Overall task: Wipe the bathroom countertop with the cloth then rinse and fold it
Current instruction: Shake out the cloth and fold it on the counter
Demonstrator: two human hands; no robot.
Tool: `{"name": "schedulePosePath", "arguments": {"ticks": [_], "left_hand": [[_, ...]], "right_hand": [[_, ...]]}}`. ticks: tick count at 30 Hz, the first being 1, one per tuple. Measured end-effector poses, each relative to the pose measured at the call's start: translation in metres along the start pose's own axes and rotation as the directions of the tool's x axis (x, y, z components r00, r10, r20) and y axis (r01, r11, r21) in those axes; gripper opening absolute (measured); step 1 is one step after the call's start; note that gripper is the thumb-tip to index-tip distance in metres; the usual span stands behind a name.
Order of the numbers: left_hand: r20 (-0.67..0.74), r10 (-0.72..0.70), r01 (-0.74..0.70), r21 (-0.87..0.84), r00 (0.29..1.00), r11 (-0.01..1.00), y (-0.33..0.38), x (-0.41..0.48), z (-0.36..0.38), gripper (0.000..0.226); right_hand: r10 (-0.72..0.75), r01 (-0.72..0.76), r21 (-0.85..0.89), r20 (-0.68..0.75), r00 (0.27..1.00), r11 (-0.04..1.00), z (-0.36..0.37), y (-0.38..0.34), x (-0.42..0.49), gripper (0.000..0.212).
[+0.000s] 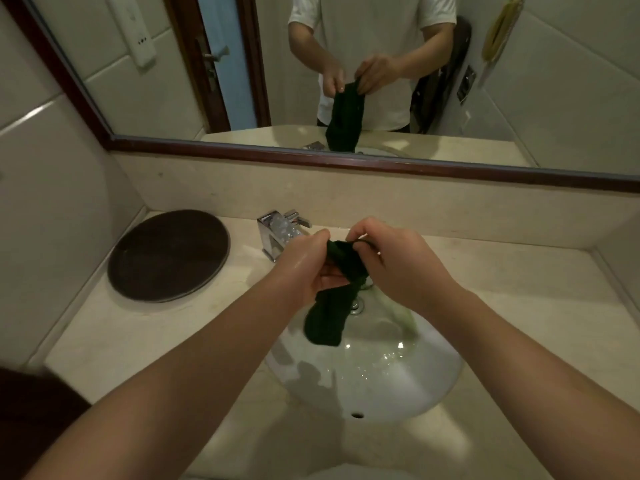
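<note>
A dark green cloth [330,313] hangs bunched over the white sink basin [398,393]. My left hand [304,268] grips its upper part from the left. My right hand [391,261] pinches the cloth's top edge from the right. Both hands are wet and held just in front of the chrome faucet [277,233]. The cloth's lower end dangles above the drain [356,306]. Greenish water streaks the basin at the right. The beige stone countertop [138,337] surrounds the sink.
A round dark brown tray [169,254] lies on the counter at the left. A wide mirror [346,64] with a dark wooden frame runs along the back wall and reflects a person holding the cloth. Walls close in on both sides.
</note>
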State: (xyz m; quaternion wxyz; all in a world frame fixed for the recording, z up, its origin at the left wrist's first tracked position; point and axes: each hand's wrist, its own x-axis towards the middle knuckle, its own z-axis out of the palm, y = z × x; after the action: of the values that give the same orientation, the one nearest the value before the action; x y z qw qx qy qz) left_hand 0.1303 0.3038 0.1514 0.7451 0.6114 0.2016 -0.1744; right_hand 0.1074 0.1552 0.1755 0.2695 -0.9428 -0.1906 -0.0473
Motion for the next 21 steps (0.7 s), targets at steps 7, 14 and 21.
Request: {"name": "schedulePosePath", "arguments": {"ticks": [7, 14, 21], "left_hand": [[-0.044, -0.083, 0.079, -0.081, 0.996, 0.994, 0.005, -0.006, 0.007, 0.026], [0.082, -0.14, 0.124, 0.171, 0.987, 0.977, 0.012, -0.007, -0.003, 0.04], [0.261, 0.244, -0.343, 0.461, 0.934, 0.818, 0.003, 0.003, -0.04, 0.036]], "right_hand": [[-0.084, 0.103, -0.196, 0.103, 0.991, 0.975, 0.006, -0.001, -0.01, 0.044], [0.032, -0.031, -0.155, 0.0, 0.999, 0.987, 0.002, 0.016, -0.002, 0.027], [0.112, -0.115, 0.191, 0.028, 0.993, 0.975, -0.033, 0.011, 0.011, 0.02]]}}
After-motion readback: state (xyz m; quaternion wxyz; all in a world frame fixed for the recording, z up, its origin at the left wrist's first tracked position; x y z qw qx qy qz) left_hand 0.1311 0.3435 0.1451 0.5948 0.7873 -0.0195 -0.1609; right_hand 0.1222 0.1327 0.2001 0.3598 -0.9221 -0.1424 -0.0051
